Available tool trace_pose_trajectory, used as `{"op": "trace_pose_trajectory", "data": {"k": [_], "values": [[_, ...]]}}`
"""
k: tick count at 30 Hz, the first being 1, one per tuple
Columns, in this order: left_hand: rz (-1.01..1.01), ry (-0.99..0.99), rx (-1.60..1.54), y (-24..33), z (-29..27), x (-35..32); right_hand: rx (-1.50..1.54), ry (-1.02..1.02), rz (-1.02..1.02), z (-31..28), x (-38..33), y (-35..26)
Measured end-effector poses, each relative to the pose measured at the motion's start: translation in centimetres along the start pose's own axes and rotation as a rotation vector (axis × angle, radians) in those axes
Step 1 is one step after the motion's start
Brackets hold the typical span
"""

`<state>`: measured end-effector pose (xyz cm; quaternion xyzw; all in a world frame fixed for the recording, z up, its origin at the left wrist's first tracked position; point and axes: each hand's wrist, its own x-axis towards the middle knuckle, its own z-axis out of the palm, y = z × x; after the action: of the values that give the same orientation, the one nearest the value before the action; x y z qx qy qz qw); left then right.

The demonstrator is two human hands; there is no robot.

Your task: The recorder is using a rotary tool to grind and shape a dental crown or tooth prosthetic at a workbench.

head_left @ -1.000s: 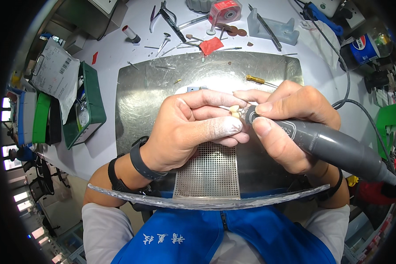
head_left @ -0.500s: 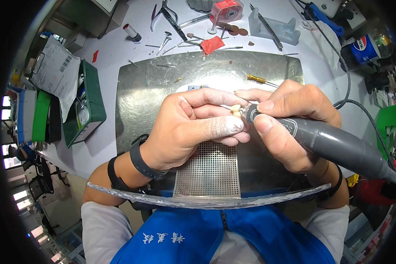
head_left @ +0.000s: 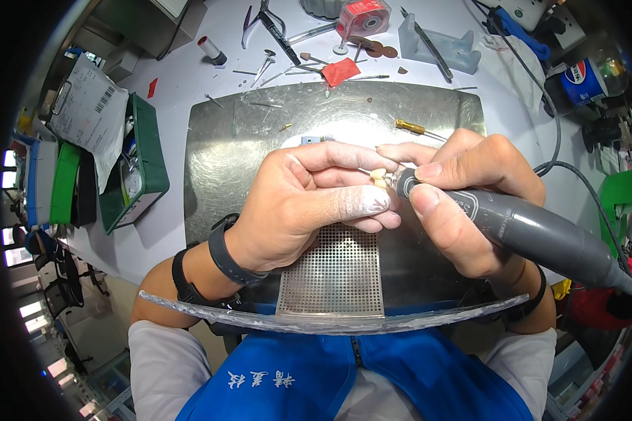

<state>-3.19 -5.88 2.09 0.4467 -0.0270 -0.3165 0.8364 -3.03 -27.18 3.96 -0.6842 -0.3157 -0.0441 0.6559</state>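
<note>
We have the left hand (head_left: 288, 200) nearly closed, its thumb and forefinger pinching a small cream tooth-shaped piece (head_left: 378, 175) at their tips; white powder coats both. Just to the right, we have the right hand (head_left: 481, 182) with its fingers wrapped around the front of a grey drill (head_left: 534, 221), whose nose sits right beside the piece; we cannot tell whether its bit touches.

Among the containers, we see a bright green box (head_left: 64, 188) far left of the left fingers, its inside hidden. Nearer those fingers, a dark green box (head_left: 152, 154) holds clear bags and something blue, with a paper sheet (head_left: 88, 105) over its left edge. Beyond the fingertips, on the table (head_left: 168, 77), a pale holder (head_left: 463, 56) carries a thin dark tool (head_left: 432, 49). Well right of the right fingers, we see a bottle (head_left: 584, 81) of dark liquid, then a green bin (head_left: 621, 196), its contents unclear.
</note>
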Motion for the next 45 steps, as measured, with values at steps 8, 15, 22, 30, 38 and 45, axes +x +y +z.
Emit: {"op": "trace_pose_trajectory", "data": {"k": [8,15,22,30,38,45], "values": [[0.002,0.006,-0.005,0.03,0.09,0.01,0.048,0.002,0.018,0.15,0.03,-0.18],[0.027,0.001,0.012,-0.27,-0.05,0.14,0.023,-0.014,0.024,-0.08,-0.05,-0.04],[0.019,0.007,0.003,-0.13,-0.10,0.04,0.086,-0.018,0.034,0.12,0.02,-0.05],[0.022,-0.004,0.015,-0.17,-0.13,0.03,0.100,0.020,0.043,0.41,-0.09,0.05],[0.010,-0.010,0.006,-0.10,-0.11,0.01,0.110,0.015,0.042,0.39,-0.14,0.16],[0.006,-0.012,0.002,-0.14,-0.06,0.00,0.093,-0.009,0.063,0.15,-0.24,0.01]]}}
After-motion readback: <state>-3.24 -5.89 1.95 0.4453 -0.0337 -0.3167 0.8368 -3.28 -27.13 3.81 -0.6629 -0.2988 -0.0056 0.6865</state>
